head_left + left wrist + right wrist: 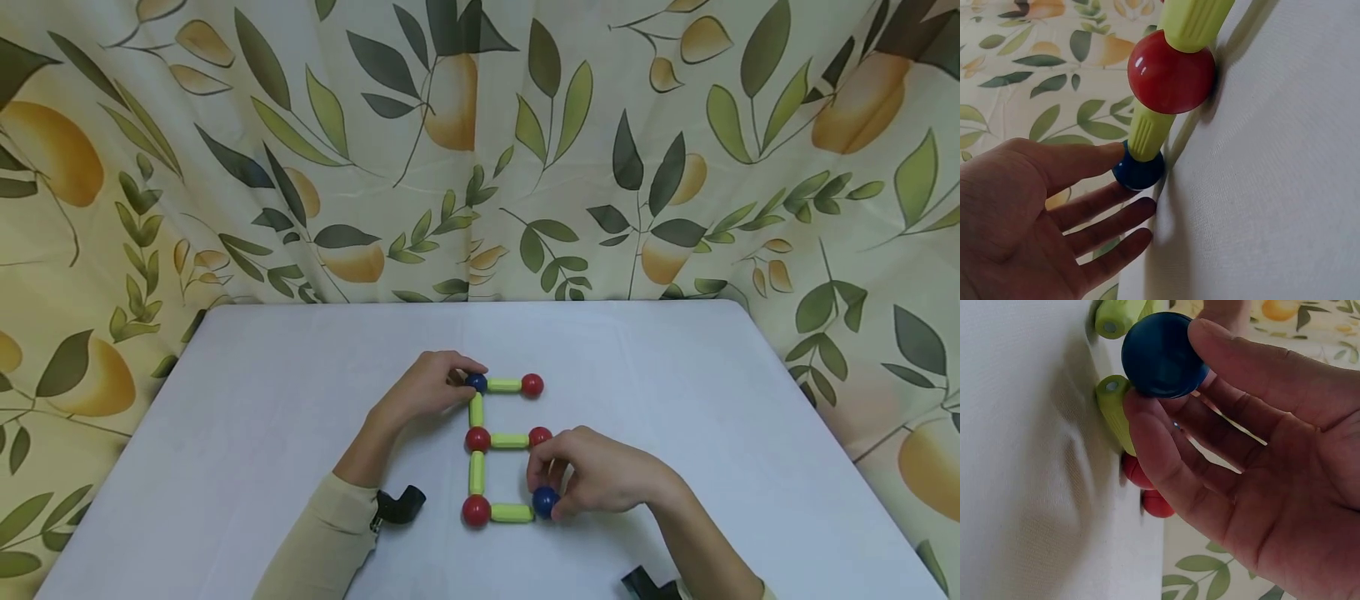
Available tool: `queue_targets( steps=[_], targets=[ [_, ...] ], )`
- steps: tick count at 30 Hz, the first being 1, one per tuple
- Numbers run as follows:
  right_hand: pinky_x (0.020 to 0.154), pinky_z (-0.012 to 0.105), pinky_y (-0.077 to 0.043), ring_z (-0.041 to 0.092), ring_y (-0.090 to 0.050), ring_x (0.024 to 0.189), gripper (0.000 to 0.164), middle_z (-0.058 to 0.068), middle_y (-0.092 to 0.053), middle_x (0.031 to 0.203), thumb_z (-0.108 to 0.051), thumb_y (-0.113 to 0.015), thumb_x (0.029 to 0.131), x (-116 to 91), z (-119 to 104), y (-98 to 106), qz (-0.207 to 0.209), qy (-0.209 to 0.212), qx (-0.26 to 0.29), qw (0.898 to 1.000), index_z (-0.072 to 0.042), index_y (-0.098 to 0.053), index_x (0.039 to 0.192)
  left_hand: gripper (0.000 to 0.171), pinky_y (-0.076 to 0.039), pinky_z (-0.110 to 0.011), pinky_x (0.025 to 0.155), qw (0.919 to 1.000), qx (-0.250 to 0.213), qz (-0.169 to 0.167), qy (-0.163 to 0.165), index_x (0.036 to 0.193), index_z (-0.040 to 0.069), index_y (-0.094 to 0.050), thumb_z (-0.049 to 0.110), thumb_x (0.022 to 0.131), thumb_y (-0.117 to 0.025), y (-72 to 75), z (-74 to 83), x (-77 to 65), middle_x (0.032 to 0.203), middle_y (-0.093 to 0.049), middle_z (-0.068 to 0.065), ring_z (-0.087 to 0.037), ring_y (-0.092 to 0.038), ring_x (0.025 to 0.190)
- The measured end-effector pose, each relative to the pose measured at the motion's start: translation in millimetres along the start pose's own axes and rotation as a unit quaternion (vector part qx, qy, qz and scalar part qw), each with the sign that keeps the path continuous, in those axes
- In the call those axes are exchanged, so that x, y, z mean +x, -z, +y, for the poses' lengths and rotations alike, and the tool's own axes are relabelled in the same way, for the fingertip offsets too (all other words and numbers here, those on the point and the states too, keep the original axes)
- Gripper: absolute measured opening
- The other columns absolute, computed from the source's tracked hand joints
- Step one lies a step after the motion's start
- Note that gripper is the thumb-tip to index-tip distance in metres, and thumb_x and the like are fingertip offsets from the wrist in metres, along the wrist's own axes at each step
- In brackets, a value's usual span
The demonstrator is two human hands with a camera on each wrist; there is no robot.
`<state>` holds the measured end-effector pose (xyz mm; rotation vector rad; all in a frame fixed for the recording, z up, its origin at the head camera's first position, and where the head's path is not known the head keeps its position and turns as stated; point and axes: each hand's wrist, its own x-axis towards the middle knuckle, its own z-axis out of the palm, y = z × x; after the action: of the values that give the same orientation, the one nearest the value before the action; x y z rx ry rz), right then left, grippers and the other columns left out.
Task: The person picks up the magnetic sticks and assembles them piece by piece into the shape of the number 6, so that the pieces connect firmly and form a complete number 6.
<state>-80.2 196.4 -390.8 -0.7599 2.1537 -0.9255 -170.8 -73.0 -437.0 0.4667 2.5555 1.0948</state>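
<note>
My left hand (429, 385) pinches a blue ball (1138, 170) at the far-left corner of a figure built from balls and yellow-green rods. Between my right hand's (600, 472) thumb and fingers is another blue ball (1163, 356), beside the right end of the near rod (512, 513). Bare metal-tipped ends of two rods show close to this ball in the right wrist view, one on a rod (1112, 400) leading toward the red balls (1138, 472). Along the figure's left side are a middle red ball (477, 439) and a near red ball (476, 511).
A far rod (504, 386) ends in a red ball (532, 385). The middle rod (510, 441) meets another red ball (540, 437), partly covered by the right hand. White cloth covers the table (247, 433); a leaf-and-fruit patterned curtain (570, 167) hangs behind.
</note>
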Motion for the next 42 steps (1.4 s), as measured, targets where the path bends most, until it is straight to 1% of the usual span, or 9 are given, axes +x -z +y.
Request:
queue_targets(
  steps=[3, 9, 18, 23, 25, 29, 34, 38, 42],
  targets=[
    [0.071, 0.026, -0.057, 0.011, -0.066, 0.085, 0.027, -0.007, -0.071, 0.09, -0.006, -0.089, 0.078, 0.4, -0.1, -0.3, 0.002, -0.004, -0.005, 1.0, -0.02, -0.073, 0.096, 0.035, -0.058, -0.031, 0.085, 1.0, 0.001, -0.001, 0.002, 0.131, 0.019, -0.074, 0.014, 0.096, -0.075, 0.2, 1.9, -0.6, 0.121, -0.071, -0.001, -0.017, -0.064, 0.099],
    [0.07, 0.026, -0.057, 0.014, -0.066, 0.085, 0.028, -0.006, -0.071, 0.091, -0.006, -0.09, 0.077, 0.4, -1.7, -0.9, 0.008, -0.005, 0.003, 1.0, -0.018, -0.074, 0.097, 0.035, -0.058, -0.032, 0.087, 1.0, 0.007, -0.003, -0.001, 0.13, 0.018, -0.074, 0.014, 0.096, -0.076, 0.6, 5.3, -1.6, 0.125, -0.07, -0.002, -0.018, -0.064, 0.102],
    [0.068, 0.026, -0.056, 0.012, -0.066, 0.082, 0.03, -0.008, -0.071, 0.091, -0.004, -0.091, 0.075, 2.5, -0.6, -4.3, 0.018, -0.002, -0.001, 1.0, -0.019, -0.075, 0.096, 0.036, -0.059, -0.033, 0.09, 1.0, 0.004, -0.004, 0.001, 0.131, 0.019, -0.073, 0.014, 0.096, -0.076, 0.0, 4.8, -3.4, 0.127, -0.07, -0.001, -0.018, -0.065, 0.105],
    [0.067, 0.027, -0.056, 0.017, -0.066, 0.082, 0.029, -0.007, -0.071, 0.09, -0.003, -0.09, 0.075, 4.0, -0.9, -5.7, 0.019, -0.01, -0.001, 1.0, -0.018, -0.077, 0.096, 0.036, -0.059, -0.034, 0.091, 1.0, 0.005, -0.003, 0.002, 0.13, 0.019, -0.073, 0.013, 0.096, -0.076, 0.3, 4.5, -4.9, 0.127, -0.07, -0.002, -0.018, -0.065, 0.105],
    [0.068, 0.026, -0.056, 0.018, -0.066, 0.082, 0.029, -0.006, -0.071, 0.091, -0.002, -0.09, 0.076, 4.2, -1.4, -6.4, 0.017, -0.011, -0.003, 1.0, -0.017, -0.077, 0.098, 0.036, -0.059, -0.034, 0.09, 1.0, 0.006, -0.003, 0.002, 0.131, 0.019, -0.073, 0.014, 0.096, -0.076, 0.6, 4.4, -5.6, 0.127, -0.07, -0.001, -0.018, -0.065, 0.105],
    [0.07, 0.025, -0.055, 0.016, -0.064, 0.08, 0.031, -0.007, -0.071, 0.094, -0.003, -0.089, 0.077, 4.8, -2.8, -9.1, 0.012, -0.013, -0.012, 1.0, -0.018, -0.078, 0.102, 0.035, -0.059, -0.034, 0.09, 1.0, 0.005, -0.004, 0.002, 0.131, 0.019, -0.073, 0.014, 0.096, -0.075, 1.1, 3.9, -6.8, 0.127, -0.07, -0.001, -0.018, -0.065, 0.104],
    [0.069, 0.025, -0.052, 0.015, -0.061, 0.079, 0.034, -0.007, -0.07, 0.094, -0.005, -0.089, 0.077, 5.3, -3.9, -11.7, 0.013, -0.016, -0.028, 0.999, -0.019, -0.078, 0.106, 0.035, -0.058, -0.033, 0.09, 1.0, 0.003, -0.003, -0.001, 0.131, 0.018, -0.073, 0.013, 0.096, -0.075, 1.9, 3.2, -7.8, 0.127, -0.07, -0.001, -0.018, -0.065, 0.104],
    [0.068, 0.025, -0.052, 0.016, -0.06, 0.079, 0.037, -0.007, -0.07, 0.094, -0.004, -0.09, 0.076, 4.6, -4.4, -11.8, 0.015, -0.015, -0.029, 0.999, -0.019, -0.078, 0.108, 0.036, -0.058, -0.033, 0.088, 1.0, 0.006, -0.002, -0.006, 0.131, 0.017, -0.073, 0.013, 0.096, -0.075, 2.6, 3.0, -8.0, 0.127, -0.07, -0.002, -0.018, -0.065, 0.103],
    [0.069, 0.025, -0.052, 0.017, -0.061, 0.08, 0.04, -0.006, -0.07, 0.095, -0.002, -0.089, 0.075, 3.5, -5.3, -11.2, 0.014, -0.018, -0.03, 0.999, -0.02, -0.078, 0.108, 0.035, -0.058, -0.031, 0.085, 1.0, 0.009, 0.001, -0.003, 0.131, 0.018, -0.073, 0.013, 0.096, -0.075, 1.9, 2.1, -7.5, 0.126, -0.071, -0.001, -0.018, -0.065, 0.102]
  ],
)
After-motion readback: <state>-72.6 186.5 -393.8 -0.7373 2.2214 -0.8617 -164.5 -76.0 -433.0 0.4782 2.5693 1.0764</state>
